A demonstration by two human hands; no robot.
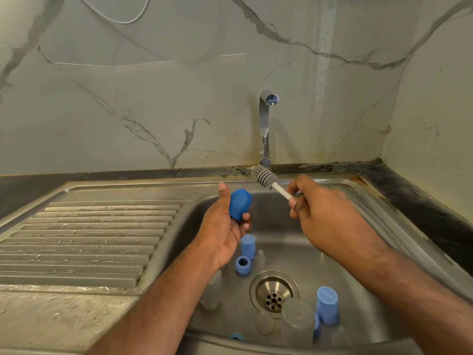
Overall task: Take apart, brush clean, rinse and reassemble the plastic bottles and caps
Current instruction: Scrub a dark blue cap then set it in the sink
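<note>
Lay scattered in the sink [371, 216]: bottles [298, 321] and pale caps [327, 304]. Cradled a dark cap [239, 204] between left hand [223, 233] thumb and curled fingertips. Farther back, gripped the brush [266, 178] handle in right hand [323, 212], bristles below the tap [265, 124].

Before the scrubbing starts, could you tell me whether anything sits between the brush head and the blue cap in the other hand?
Nothing visible does: only open air separates the grey brush head from the dark blue cap held by the left hand.
</note>
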